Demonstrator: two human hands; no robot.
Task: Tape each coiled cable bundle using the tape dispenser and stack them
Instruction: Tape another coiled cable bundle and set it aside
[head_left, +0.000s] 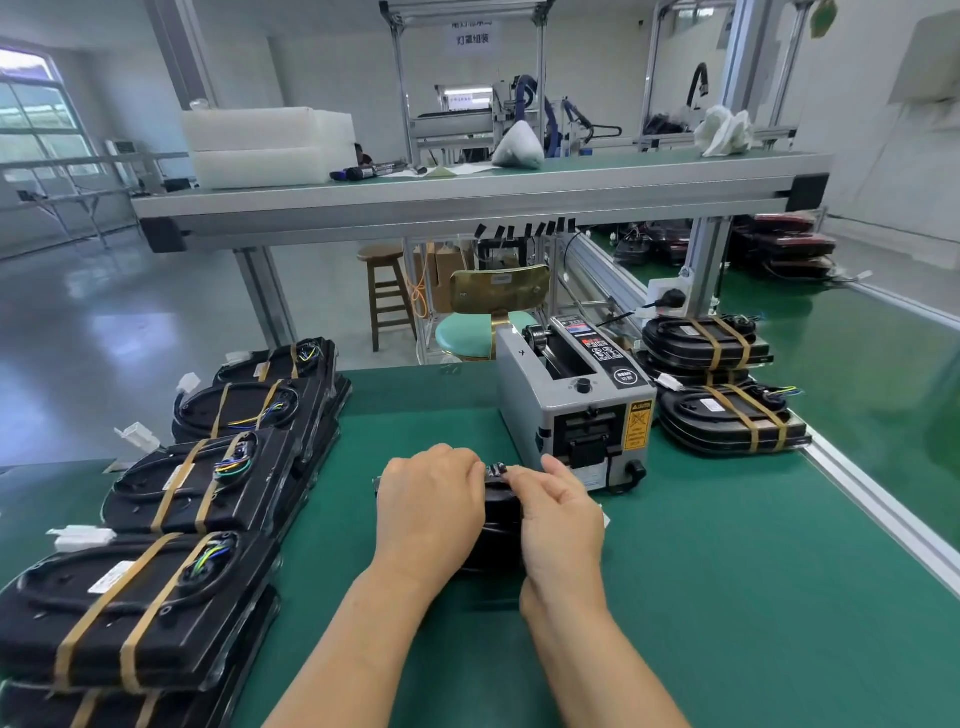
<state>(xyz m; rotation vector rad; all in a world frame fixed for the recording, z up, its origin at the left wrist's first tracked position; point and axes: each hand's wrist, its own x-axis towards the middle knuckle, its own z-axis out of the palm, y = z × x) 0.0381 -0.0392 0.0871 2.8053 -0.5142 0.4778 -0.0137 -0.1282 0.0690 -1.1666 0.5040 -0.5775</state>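
The green table (727, 597) carries a row of taped bundles (135, 613) stacked along its left edge and more taped stacks (727, 421) at the right, beside the grey tape dispenser (576, 405). Just in front of the dispenser lies a black cable bundle (501, 540). The left hand (428, 514) grips it with fingers curled over its top, and the right hand (561, 519) pinches its upper edge.

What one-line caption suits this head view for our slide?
Left hand and right hand hold a black bundle before the tape dispenser, taped stacks at both sides.
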